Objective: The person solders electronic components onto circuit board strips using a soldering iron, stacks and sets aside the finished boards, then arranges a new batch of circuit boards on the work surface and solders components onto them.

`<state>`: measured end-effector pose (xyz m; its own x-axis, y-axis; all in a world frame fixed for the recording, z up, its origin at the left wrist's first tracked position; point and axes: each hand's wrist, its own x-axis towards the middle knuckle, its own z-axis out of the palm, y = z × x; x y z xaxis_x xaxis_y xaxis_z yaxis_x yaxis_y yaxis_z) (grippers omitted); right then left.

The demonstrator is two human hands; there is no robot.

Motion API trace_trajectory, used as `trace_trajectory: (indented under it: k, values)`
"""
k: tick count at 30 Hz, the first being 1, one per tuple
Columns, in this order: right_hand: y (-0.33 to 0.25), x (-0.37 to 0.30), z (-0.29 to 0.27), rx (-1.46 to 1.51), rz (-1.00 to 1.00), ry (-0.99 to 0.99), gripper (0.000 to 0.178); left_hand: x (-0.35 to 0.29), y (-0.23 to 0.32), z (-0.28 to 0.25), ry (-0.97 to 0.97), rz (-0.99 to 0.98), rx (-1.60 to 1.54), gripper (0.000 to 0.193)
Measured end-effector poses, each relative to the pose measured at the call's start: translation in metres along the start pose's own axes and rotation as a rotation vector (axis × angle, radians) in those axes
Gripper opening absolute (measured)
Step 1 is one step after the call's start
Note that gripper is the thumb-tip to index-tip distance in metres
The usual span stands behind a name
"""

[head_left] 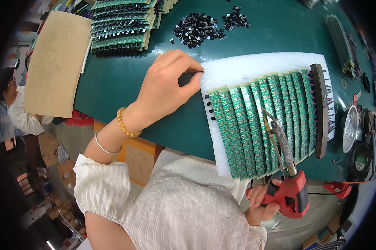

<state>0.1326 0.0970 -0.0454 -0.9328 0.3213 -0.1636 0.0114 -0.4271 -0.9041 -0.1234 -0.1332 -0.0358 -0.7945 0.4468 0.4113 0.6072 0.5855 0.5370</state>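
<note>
My left hand [167, 85], with a yellow bracelet and a thin bangle on its wrist, pinches a tiny dark part [202, 71] by the upper left corner of a white foam sheet [225, 66]. Several green circuit board strips [242, 125] lie side by side on that foam. Along the left edge of the leftmost strip sit a few small black components [211, 111]. My right hand [263, 204] is wrapped around the grip of a red soldering gun [294, 193]. The gun's metal tip points up over the middle strips; whether it touches them I cannot tell.
Loose black three-legged components [198, 30] are heaped at the back, with a smaller heap [236, 19] beside them. Stacked board strips [121, 29] stand back left, near a brown board [56, 64]. A dark bar [319, 110] crosses the strips' right ends. A metal dish [350, 129] is at right.
</note>
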Motion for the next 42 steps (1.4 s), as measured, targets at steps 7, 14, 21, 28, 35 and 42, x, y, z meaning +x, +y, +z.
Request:
trace_trajectory:
  k: [7, 14, 21, 28, 35, 42]
  values:
    - [-0.001, 0.002, 0.003, -0.003, 0.001, 0.015, 0.081, 0.0, 0.014, -0.002, -0.023, -0.163, 0.076, 0.007]
    - [-0.001, 0.002, 0.004, 0.006, 0.01, 0.02, 0.08, -0.002, 0.019, 0.003, -0.004, -0.122, 0.217, 0.008]
    - [0.003, 0.006, 0.003, -0.042, -0.11, -0.05, 0.074, 0.0, 0.017, -0.002, -0.045, -0.158, 0.095, 0.008]
    - [0.006, 0.007, 0.001, -0.052, -0.104, -0.05, 0.075, -0.005, 0.011, 0.001, 0.042, -0.055, 0.087, 0.009]
    - [0.005, 0.007, 0.003, -0.062, -0.086, -0.046, 0.076, -0.002, 0.007, 0.004, 0.04, 0.024, 0.191, 0.009]
    - [0.004, 0.008, 0.004, -0.071, -0.102, -0.038, 0.075, 0.005, -0.002, -0.007, -0.009, 0.296, 0.241, 0.015]
